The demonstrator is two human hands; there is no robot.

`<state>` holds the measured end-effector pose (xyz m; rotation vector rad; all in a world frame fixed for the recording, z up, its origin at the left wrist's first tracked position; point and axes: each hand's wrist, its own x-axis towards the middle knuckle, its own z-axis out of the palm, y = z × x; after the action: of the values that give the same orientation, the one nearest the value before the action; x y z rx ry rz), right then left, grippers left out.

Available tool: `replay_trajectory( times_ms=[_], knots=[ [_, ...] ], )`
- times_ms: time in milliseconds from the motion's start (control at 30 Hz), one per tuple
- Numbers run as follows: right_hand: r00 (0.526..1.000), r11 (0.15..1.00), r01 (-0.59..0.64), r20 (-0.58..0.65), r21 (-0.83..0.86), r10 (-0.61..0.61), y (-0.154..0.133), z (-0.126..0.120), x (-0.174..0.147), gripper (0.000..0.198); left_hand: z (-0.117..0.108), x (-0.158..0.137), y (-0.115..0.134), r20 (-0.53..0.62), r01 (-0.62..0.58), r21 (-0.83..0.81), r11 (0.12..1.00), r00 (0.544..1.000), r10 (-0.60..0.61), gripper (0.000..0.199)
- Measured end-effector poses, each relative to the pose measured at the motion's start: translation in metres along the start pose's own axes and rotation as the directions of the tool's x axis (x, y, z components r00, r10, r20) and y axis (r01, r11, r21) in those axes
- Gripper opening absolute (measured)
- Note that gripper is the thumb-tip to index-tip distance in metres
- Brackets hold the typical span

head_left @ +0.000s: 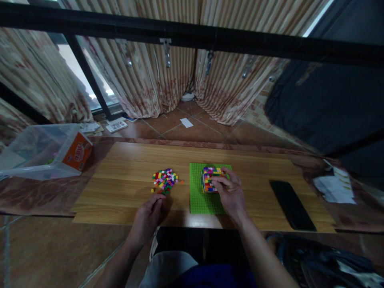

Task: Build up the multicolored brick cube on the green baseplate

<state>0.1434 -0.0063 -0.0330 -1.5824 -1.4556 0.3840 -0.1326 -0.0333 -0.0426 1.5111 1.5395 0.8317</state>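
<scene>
A green studded baseplate lies on the wooden board, and on it stands a small block-shaped build of multicoloured toy bricks. My right hand reaches over this build from the right. Its thumb and index finger come together at the top of the bricks, hiding whatever is between them. To the left of the plate is a loose pile of small coloured bricks. My left hand rests at the pile's front edge with curled fingers, their tips close to a few dark green bricks; what they hold, if anything, is too small to make out.
The wooden board spans the view. A black phone-like slab lies on its right part. A clear plastic bin with an orange label stands at the left, and white papers lie at the right. A dark rail crosses above.
</scene>
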Motion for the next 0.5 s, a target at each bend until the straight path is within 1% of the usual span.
replay_trajectory(
  times_ms=[233, 400, 500],
  knots=[
    [0.998, 0.998, -0.025, 0.055, 0.063, 0.021, 0.004, 0.0, 0.002, 0.016, 0.0, 0.0, 0.0, 0.008, -0.008, 0.039, 0.999, 1.0, 0.008, 0.033],
    [0.995, 0.986, -0.087, 0.051, 0.14, 0.081, 0.004, 0.003, 0.009, 0.015, 0.001, 0.0, 0.0, 0.003, 0.004, 0.028, 1.0, 1.0, -0.004, 0.033],
    [0.992, 0.977, -0.125, 0.043, 0.173, 0.119, 0.003, 0.005, 0.01, 0.018, 0.002, -0.001, 0.0, 0.004, 0.001, 0.022, 1.0, 1.0, -0.002, 0.033]
  ],
)
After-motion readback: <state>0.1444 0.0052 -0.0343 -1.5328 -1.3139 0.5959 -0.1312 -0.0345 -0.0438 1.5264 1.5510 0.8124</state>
